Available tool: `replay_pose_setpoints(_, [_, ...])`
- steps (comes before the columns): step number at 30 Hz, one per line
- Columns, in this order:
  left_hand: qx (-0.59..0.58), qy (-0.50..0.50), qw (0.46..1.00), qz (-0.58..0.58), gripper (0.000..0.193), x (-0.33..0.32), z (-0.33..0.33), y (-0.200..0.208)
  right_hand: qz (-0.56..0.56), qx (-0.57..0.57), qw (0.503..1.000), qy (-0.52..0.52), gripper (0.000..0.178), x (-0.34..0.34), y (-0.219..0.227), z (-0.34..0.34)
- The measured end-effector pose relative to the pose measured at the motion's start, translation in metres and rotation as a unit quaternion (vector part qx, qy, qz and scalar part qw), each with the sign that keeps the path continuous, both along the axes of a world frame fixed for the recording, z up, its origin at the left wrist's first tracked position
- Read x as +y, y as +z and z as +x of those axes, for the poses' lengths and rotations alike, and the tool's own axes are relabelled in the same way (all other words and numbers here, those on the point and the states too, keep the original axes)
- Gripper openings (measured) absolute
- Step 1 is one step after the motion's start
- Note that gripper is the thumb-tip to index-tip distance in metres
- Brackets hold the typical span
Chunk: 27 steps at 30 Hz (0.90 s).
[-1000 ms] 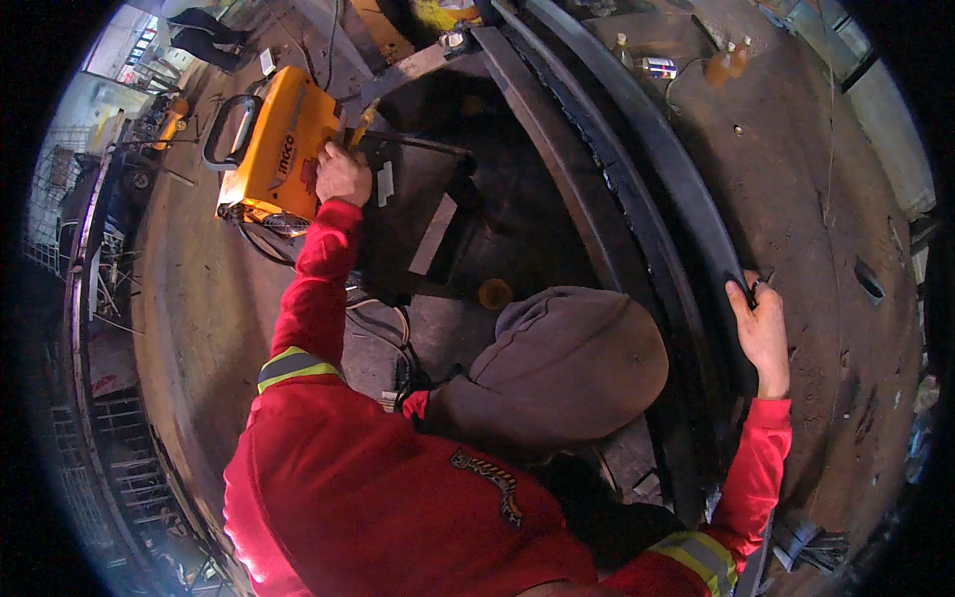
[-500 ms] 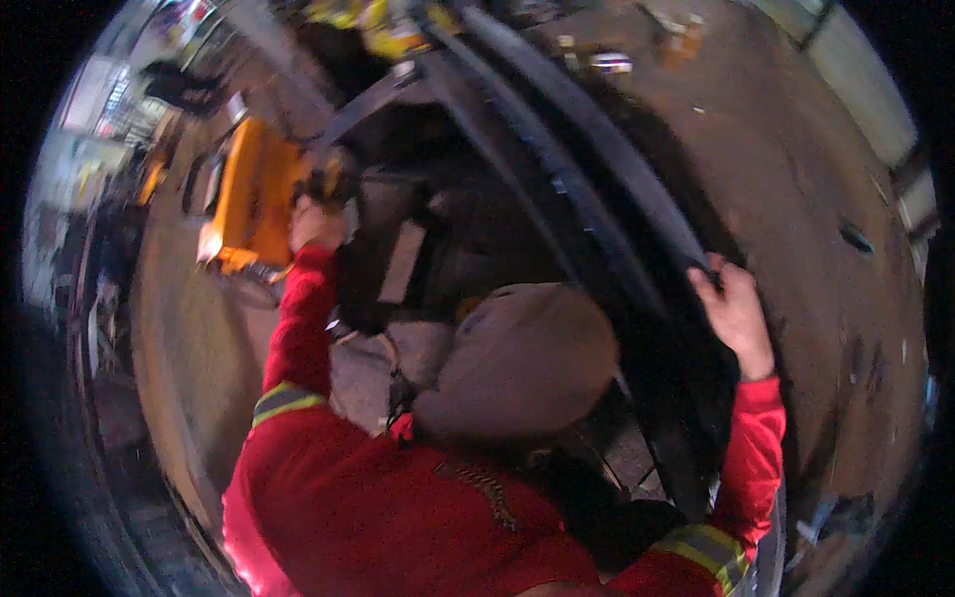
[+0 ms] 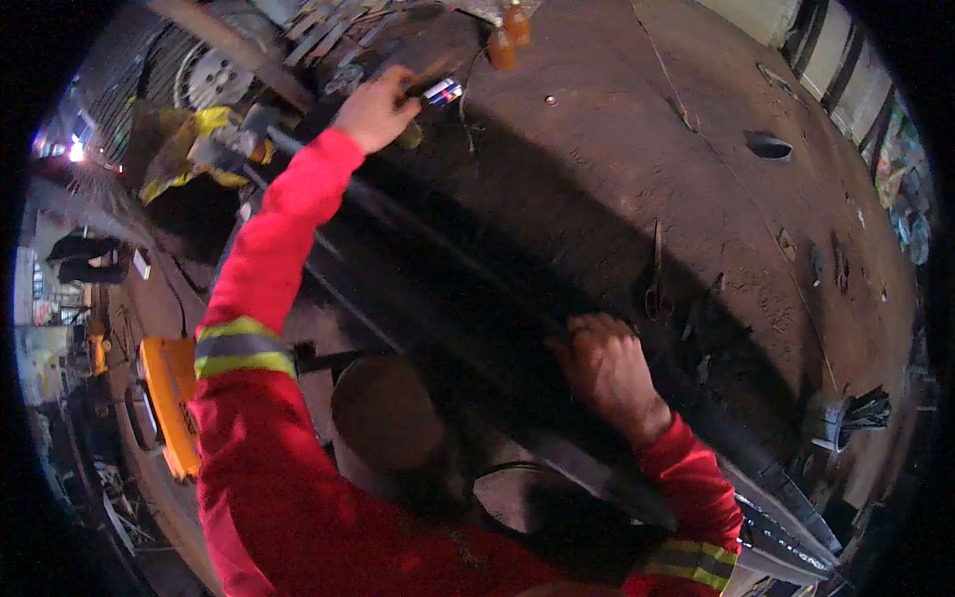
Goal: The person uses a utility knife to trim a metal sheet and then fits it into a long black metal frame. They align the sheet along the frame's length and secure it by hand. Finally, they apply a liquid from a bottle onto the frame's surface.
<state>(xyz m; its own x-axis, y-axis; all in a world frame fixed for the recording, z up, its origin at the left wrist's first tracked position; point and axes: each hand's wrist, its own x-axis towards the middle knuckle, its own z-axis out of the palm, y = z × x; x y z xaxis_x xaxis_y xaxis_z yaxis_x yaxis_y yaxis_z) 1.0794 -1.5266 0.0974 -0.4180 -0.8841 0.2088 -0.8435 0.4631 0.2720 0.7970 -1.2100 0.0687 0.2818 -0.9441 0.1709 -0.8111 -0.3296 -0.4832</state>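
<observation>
My left hand (image 3: 378, 109) reaches over the far end of the dark metal beams, its fingers bent and apart with nothing visible in them. Just right of its fingertips is a small blue, white and red can (image 3: 443, 93). A small greenish object (image 3: 409, 136), too dim to name, shows under that hand. My right hand (image 3: 609, 376) is curled over the edge of a long dark metal beam (image 3: 468, 373), which runs slantwise beneath both arms. Its fingertips are partly lost in shadow.
Two orange-filled bottles (image 3: 507, 40) stand on the dirt floor beyond the can. Scissors (image 3: 658, 284) lie right of the beams. An orange case (image 3: 169, 408) sits at left, a yellow bag (image 3: 189, 149) at far left. A round-topped stool (image 3: 386, 413) is before me.
My left hand has left the dark object beside the orange case and stretched forward past the beams, near the can. The view has turned rightward. My right hand stays at the beam.
</observation>
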Motion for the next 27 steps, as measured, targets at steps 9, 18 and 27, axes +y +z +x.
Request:
replay_pose_setpoints(9, [-0.029,0.089,0.995,0.038,0.056,-0.228,-0.11,-0.138,0.119,-0.018,0.992,0.028,0.022,-0.027,0.013,-0.009])
replay_pose_setpoints(18, [0.015,0.162,0.987,0.015,0.069,-0.295,-0.157,-0.177,0.213,-0.01,0.976,0.038,0.028,-0.039,0.01,-0.011])
replay_pose_setpoints(27, [-0.091,0.091,0.991,-0.023,0.075,-0.37,-0.164,-0.195,0.285,-0.033,0.957,0.037,0.029,-0.046,0.013,-0.014])
